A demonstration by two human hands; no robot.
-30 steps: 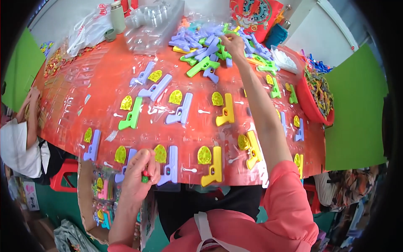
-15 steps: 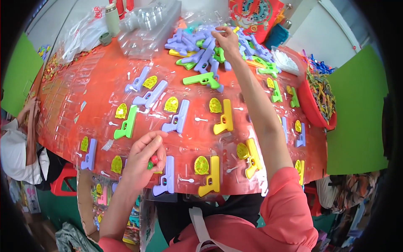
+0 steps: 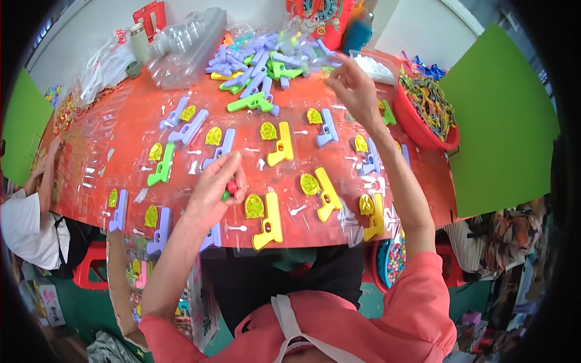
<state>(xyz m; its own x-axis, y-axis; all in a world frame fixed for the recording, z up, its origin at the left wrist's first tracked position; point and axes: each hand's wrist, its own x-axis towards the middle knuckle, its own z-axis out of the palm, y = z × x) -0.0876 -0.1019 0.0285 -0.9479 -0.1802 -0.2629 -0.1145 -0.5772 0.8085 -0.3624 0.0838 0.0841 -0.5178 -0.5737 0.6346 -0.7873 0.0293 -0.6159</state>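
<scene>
Balls [image 3: 229, 190] sit pinched in your left hand [image 3: 215, 189] near the yellow gun [image 3: 269, 221], ready for placing; your right hand [image 3: 354, 91] hovers loosely curled beyond.

Laid out in rows on the bench [image 3: 121, 130] are 4 yellow toy pistols [image 3: 269, 222], 8 purple toy pistols [image 3: 327, 128] and 1 green toy pistol [image 3: 161, 165]; a loose green one [image 3: 249, 103] lies by the heap. The heap of pistols [image 3: 257, 63] at the far edge is too tangled to count. About 12 yellow-green shield-shaped badges [image 3: 254, 207] lie beside the pistols. 1 red basin [image 3: 417, 121] of small parts stands at the right. The left hand [image 3: 215, 190] pinches 2 small balls: 1 red [image 3: 231, 187], 1 green [image 3: 225, 196].
</scene>
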